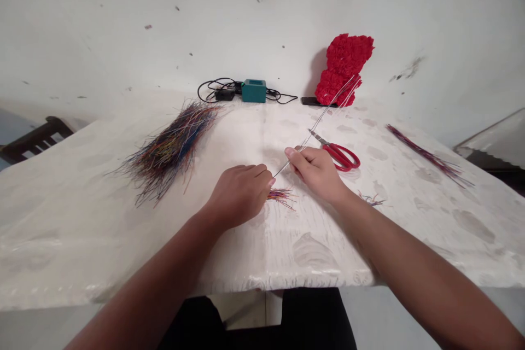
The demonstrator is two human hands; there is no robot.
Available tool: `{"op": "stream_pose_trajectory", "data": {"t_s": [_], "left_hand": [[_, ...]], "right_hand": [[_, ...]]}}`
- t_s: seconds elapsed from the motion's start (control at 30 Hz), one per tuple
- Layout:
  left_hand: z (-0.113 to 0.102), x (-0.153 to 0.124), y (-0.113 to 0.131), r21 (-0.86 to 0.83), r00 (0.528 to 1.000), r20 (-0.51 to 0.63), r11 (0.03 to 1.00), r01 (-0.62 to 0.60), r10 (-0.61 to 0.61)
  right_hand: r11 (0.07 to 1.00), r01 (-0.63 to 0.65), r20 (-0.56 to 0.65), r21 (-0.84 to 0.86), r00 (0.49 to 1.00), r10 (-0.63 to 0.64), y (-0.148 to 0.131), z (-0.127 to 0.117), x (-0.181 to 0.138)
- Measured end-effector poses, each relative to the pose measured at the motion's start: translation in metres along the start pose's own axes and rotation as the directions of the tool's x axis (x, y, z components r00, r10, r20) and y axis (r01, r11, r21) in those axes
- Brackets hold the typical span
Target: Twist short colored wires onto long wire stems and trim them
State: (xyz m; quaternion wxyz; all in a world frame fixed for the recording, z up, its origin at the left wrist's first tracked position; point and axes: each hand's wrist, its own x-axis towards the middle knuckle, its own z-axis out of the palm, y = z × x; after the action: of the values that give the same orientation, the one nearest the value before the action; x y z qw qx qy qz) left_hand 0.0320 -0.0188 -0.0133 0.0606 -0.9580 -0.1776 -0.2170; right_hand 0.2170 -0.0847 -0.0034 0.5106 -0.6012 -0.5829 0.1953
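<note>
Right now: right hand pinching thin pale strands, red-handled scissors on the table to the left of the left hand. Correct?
Scissors' position is wrong. In the head view the red-handled scissors lie on the table by the right hand, not left of the left hand. The right hand does pinch the thin pale strands.

From here I see the right hand (315,170) pinching pale wires (324,113) running to the left hand (244,194), red-handled scissors (333,149) just beyond the right, a multicoloured bundle (175,145) beyond the left.
</note>
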Motion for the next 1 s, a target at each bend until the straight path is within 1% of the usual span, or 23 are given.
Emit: {"op": "stream_pose_trajectory", "data": {"t_s": [0.13,0.37,0.47,0.63,0.83,1.0], "left_hand": [[0.001,-0.001,-0.002,0.008,0.997,-0.042,0.998,-0.057,0.057],[0.002,-0.003,-0.003,0.029,0.995,-0.054,0.996,-0.081,0.082],[0.002,-0.003,-0.003,0.033,0.994,-0.061,0.996,-0.088,0.090],[0.002,-0.002,-0.003,0.023,0.991,-0.031,0.992,-0.126,0.127],[0.002,-0.004,-0.003,0.016,0.989,-0.008,0.989,-0.145,0.146],[-0.001,-0.004,-0.002,0.012,0.988,0.002,0.988,-0.154,0.154]], "right_hand": [[1.000,0.002,0.022,0.008,1.000,-0.003,0.002,0.000,0.001],[1.000,-0.016,0.068,0.008,0.998,0.015,0.005,-0.001,0.003],[1.000,-0.009,0.052,-0.009,0.999,0.010,0.004,-0.004,0.005],[0.999,-0.043,0.032,-0.024,0.999,0.044,0.006,-0.011,0.009],[1.000,-0.029,-0.052,-0.008,0.998,0.028,0.013,-0.020,0.014],[0.996,-0.070,-0.113,0.047,0.991,0.075,0.019,-0.026,0.019]]}}
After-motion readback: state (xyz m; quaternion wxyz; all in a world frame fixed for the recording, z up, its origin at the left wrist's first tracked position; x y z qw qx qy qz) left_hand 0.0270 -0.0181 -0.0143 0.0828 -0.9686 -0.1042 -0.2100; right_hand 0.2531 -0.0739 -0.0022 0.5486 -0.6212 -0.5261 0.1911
